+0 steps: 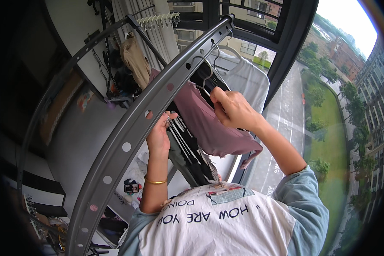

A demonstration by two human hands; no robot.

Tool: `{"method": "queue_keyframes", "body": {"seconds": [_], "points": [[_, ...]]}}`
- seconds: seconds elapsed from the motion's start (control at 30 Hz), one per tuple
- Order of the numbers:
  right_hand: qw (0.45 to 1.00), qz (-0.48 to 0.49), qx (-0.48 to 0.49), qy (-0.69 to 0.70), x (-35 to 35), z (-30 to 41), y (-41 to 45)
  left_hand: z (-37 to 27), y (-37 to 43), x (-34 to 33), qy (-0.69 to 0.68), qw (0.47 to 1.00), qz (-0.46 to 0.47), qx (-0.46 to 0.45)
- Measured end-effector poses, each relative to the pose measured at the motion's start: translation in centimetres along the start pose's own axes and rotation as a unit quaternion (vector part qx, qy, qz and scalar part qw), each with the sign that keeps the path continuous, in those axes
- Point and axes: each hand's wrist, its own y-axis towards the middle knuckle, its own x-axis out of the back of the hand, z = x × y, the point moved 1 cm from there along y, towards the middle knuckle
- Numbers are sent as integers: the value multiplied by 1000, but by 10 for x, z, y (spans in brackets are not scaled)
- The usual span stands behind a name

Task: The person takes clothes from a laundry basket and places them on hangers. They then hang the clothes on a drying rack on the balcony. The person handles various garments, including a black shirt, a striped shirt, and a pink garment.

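Observation:
My right hand (228,107) is closed on the neck of a metal clothes hanger (206,75), whose hook lies by the drying rack's grey metal rail (182,72). From the hangers there hang a mauve garment (208,128) and a black garment, partly hidden by my hand. Below the rail my left hand (161,131) grips a bunch of hangers (180,132) that carry black, white and grey-green clothes. A white shirt (248,80) hangs on a pale hanger near the rail's far end.
Beyond the rack are beige trousers (134,59), a grey curtain (158,35) and a clip hanger (158,20). The dark window frame (283,48) stands close on the right. Lower down lie a phone (131,188) and an open container with dark clothes (112,225).

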Motion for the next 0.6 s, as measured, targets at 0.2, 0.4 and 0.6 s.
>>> {"method": "queue_keyframes", "body": {"seconds": [0.2, 0.4, 0.6], "points": [[998, 44, -15, -49, -19, 5, 6, -11, -8, 7, -4, 1000, 24, 16], [971, -178, -81, -136, -73, 59, -33, -16, -13, 26, -18, 998, 62, 26], [903, -16, -397, 163, -172, 68, -75, -22, -22, 36, -36, 993, 110, -2]]}}
